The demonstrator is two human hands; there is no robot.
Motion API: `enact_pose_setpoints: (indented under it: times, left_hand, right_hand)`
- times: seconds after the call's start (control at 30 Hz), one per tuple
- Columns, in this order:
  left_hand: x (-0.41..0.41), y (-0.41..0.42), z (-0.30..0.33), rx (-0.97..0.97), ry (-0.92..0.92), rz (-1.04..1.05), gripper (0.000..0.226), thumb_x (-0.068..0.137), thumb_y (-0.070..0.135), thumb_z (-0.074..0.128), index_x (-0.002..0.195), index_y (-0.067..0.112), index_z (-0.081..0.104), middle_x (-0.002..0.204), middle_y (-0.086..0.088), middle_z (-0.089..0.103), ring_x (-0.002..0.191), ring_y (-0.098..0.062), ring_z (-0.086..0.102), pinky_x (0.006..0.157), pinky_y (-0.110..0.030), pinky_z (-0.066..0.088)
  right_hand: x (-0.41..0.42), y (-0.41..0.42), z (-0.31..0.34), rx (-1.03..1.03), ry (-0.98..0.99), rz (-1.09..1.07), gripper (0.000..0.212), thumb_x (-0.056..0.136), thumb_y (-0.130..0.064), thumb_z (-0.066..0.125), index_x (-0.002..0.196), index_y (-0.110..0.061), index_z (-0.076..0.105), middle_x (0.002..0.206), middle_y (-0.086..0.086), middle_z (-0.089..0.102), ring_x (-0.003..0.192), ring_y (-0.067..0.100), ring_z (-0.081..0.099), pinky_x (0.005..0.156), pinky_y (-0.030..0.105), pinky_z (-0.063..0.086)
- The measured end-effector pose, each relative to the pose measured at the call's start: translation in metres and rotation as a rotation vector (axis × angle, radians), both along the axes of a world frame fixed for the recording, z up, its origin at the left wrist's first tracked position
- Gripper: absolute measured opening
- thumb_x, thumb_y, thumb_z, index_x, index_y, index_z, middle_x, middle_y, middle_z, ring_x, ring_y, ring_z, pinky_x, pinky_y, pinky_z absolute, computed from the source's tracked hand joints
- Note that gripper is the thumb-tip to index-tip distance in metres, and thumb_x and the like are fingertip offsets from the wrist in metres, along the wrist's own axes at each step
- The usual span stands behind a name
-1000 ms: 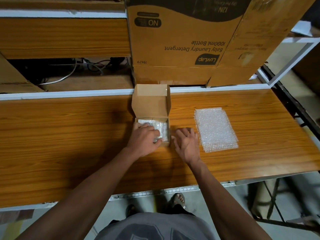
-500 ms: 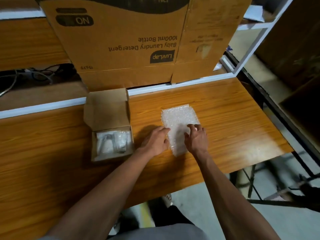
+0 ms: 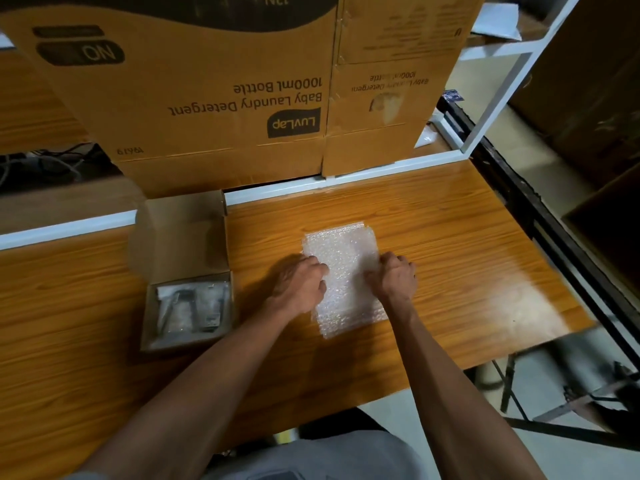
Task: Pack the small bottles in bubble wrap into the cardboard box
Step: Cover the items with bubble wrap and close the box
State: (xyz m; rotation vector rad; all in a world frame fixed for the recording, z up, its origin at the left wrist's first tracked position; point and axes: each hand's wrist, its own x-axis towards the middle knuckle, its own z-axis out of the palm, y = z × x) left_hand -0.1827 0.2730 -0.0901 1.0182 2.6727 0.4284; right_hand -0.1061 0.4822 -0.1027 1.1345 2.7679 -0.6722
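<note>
Head view, taking the small cardboard box (image 3: 188,303) as landmark: sits open on the wooden counter (image 3: 450,271), lid flap standing up at its far side, holding wrapped small bottles (image 3: 188,306) inside, blurred so the count cannot be told. Just right of the box, well clear of its wall, a stack of bubble wrap (image 3: 343,275) lying flat on the counter. Left hand (image 3: 299,289) at the stack's left edge, nearer the box, fingers curled and pinching the wrap's border. Right hand (image 3: 396,278) at the stack's right edge, farther from the box, fingers likewise curled onto the wrap, gripping that side. Behind the box, beyond the counter's white rim, a large carton (image 3: 214,98) printed upside down with "Baby Laundry Detergent 1000ml Bottle", looming over box and wrap alike
</note>
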Motion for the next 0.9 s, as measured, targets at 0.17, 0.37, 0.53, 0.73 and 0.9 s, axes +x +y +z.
enact_pose_setpoints:
  times: [0.17,0.37,0.53,0.73,0.9]
  left_hand:
    - [-0.008,0.018,0.01,0.024,0.014,0.104,0.054,0.102,0.029,0.064,0.153,0.02,0.05,0.147,-0.002,0.051,0.135,-0.023,0.047,0.109,-0.041,0.049]
    - [-0.026,0.046,0.018,0.118,-0.153,0.282,0.099,0.094,0.033,0.077,0.169,0.032,0.012,0.174,0.007,0.018,0.159,-0.021,0.016,0.13,-0.045,0.023]
    - [-0.036,0.05,0.019,0.307,-0.116,0.193,0.036,0.09,0.019,0.081,0.124,0.028,0.073,0.145,0.01,0.055,0.135,-0.019,0.04,0.116,-0.038,0.034]
    - [-0.032,0.042,0.036,0.307,-0.258,0.323,0.032,0.099,0.04,0.071,0.128,0.027,0.068,0.115,0.004,0.066,0.109,-0.022,0.061,0.093,-0.044,0.054]
    - [-0.034,0.016,0.05,0.526,-0.474,0.509,0.066,0.101,0.038,0.069,0.158,0.018,0.044,0.156,-0.002,0.051,0.139,-0.029,0.054,0.11,-0.041,0.048]
  right_hand:
    - [0.0,0.004,0.004,-0.077,0.292,0.028,0.025,0.085,-0.017,0.076,0.11,-0.016,0.072,0.107,0.011,0.072,0.099,0.036,0.066,0.081,0.038,0.056]
    - [0.004,0.014,0.002,-0.311,0.413,0.096,0.031,0.084,-0.011,0.083,0.081,-0.034,0.062,0.089,-0.009,0.073,0.084,0.018,0.072,0.082,0.042,0.059]
    - [0.003,0.024,-0.007,-0.082,0.359,0.215,0.03,0.079,-0.028,0.085,0.097,-0.04,0.065,0.124,-0.006,0.064,0.117,0.025,0.053,0.091,0.03,0.029]
    - [0.006,0.019,0.02,-0.319,0.481,0.129,0.019,0.09,-0.029,0.081,0.105,-0.03,0.069,0.099,-0.01,0.076,0.083,0.013,0.073,0.073,0.034,0.058]
    - [0.006,0.015,0.03,-0.84,0.648,-0.186,0.028,0.085,-0.036,0.088,0.104,-0.023,0.072,0.106,0.014,0.076,0.09,0.033,0.073,0.075,0.047,0.063]
